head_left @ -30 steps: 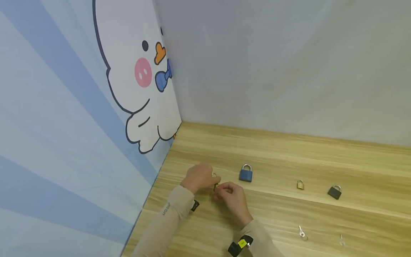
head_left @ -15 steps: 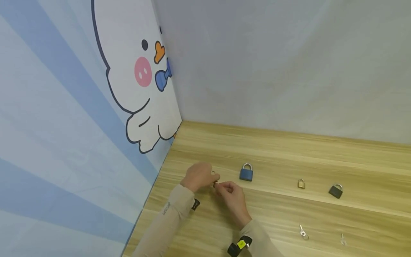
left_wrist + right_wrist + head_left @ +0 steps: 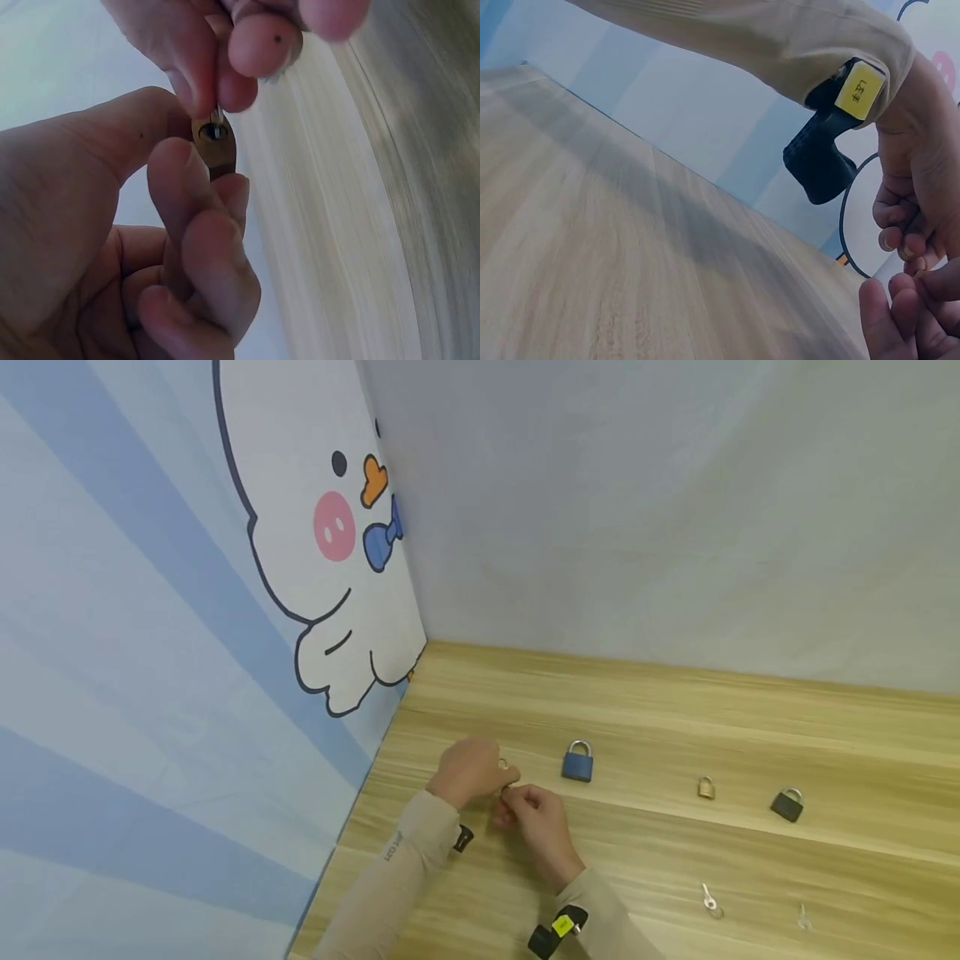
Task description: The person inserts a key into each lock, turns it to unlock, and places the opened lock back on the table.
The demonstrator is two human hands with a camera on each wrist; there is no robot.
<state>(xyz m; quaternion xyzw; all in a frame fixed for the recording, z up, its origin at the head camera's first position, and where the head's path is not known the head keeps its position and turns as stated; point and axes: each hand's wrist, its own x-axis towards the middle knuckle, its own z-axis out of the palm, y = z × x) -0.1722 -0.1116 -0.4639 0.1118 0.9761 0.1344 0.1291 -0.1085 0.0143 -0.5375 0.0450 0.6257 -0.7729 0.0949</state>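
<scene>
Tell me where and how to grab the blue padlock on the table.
Pinch the blue padlock by its body, probably across the left and right edges, coming from the near side. Its shackle points toward the far wall, which leaves the broad, straight-sided body facing the person. The right hand seems the closer one.

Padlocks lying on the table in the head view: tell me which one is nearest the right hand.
The blue padlock, lying just beyond the right hand; the small brass-coloured padlock and the black padlock both lie farther off to the right.
</scene>
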